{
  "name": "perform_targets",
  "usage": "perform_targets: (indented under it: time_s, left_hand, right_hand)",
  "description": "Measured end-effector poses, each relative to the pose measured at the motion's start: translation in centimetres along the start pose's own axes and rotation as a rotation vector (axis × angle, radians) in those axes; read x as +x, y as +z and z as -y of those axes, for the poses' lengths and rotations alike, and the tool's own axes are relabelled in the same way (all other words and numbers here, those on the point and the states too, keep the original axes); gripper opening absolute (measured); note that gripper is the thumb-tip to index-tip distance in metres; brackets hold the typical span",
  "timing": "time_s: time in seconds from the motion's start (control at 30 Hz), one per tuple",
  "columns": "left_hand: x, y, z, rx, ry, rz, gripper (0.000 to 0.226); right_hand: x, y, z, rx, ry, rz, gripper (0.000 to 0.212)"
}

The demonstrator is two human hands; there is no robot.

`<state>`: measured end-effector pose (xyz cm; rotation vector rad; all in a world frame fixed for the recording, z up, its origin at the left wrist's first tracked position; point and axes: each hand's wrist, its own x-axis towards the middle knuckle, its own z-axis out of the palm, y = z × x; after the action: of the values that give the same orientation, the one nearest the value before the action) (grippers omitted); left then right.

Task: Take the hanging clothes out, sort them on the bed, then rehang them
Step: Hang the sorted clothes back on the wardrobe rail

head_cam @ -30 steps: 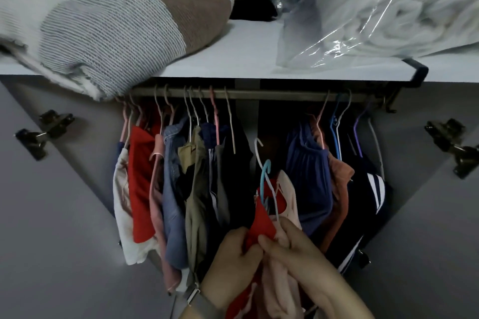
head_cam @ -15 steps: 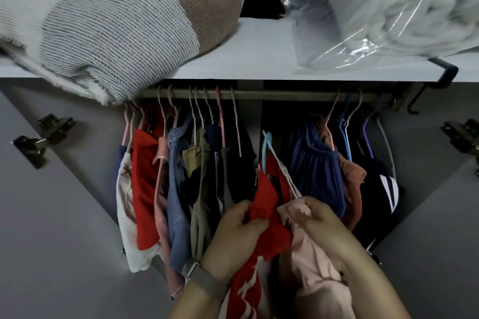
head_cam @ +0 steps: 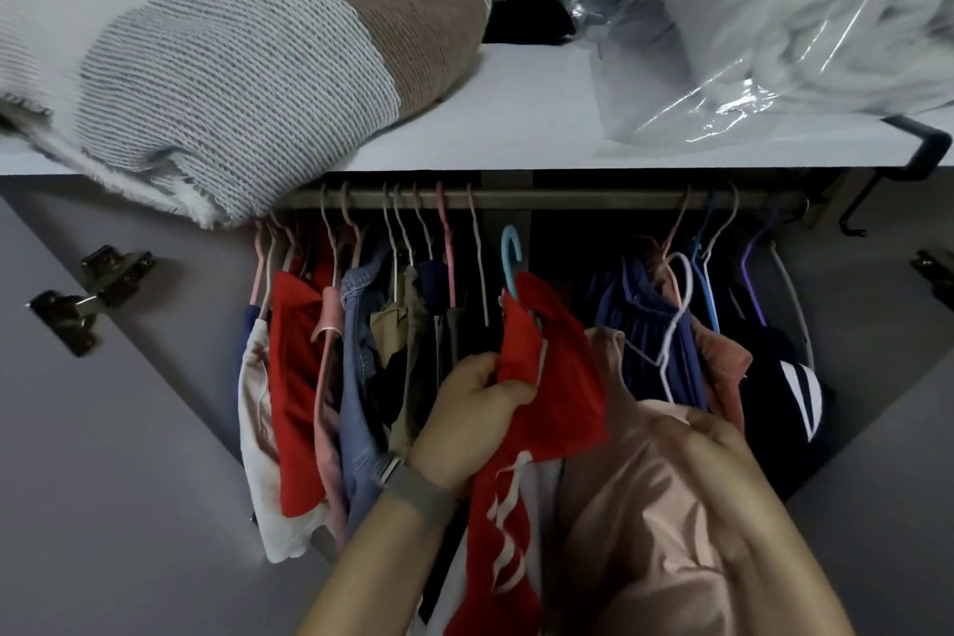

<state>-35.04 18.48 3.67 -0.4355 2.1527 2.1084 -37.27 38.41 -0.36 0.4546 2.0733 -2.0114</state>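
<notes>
Red garment (head_cam: pixel 555 377) on a blue hanger (head_cam: pixel 511 256) (hook off the rail (head_cam: pixel 568 198)), left hand (head_cam: pixel 472 421) gripping it, right hand (head_cam: pixel 717 449) blurred on pink garment (head_cam: pixel 635 506), grip unclear.

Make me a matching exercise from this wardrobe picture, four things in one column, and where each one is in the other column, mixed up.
Things:
1. red garment
2. knitted blanket
3. denim garment
4. purple hanger

Places:
A. hooked on the rail, far right
B. gripped by the left hand
C. hanging in the left group of clothes
D. lying on the shelf above the rail

Pairs: 1-B, 2-D, 3-C, 4-A
</notes>
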Motion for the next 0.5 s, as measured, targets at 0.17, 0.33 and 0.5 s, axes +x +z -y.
perform_targets:
  time_s: [0.17,0.33,0.5]
  left_hand:
    - [4.4,1.2,-3.1,-0.067,0.069,-0.055,0.014]
    - [9.5,2.5,-4.6,0.008,0.182,-0.139,0.014]
    - [15.5,2.8,-2.1,0.121,0.122,-0.251,0.024]
  right_hand:
    - [-0.3,-1.5,0.7,0.040,-0.053,-0.039,0.023]
    - [-1.3,-2.8,1.8,0.040,-0.093,-0.009,0.022]
    - [-1.2,-2.9,1.4,-0.002,-0.085,-0.012,0.020]
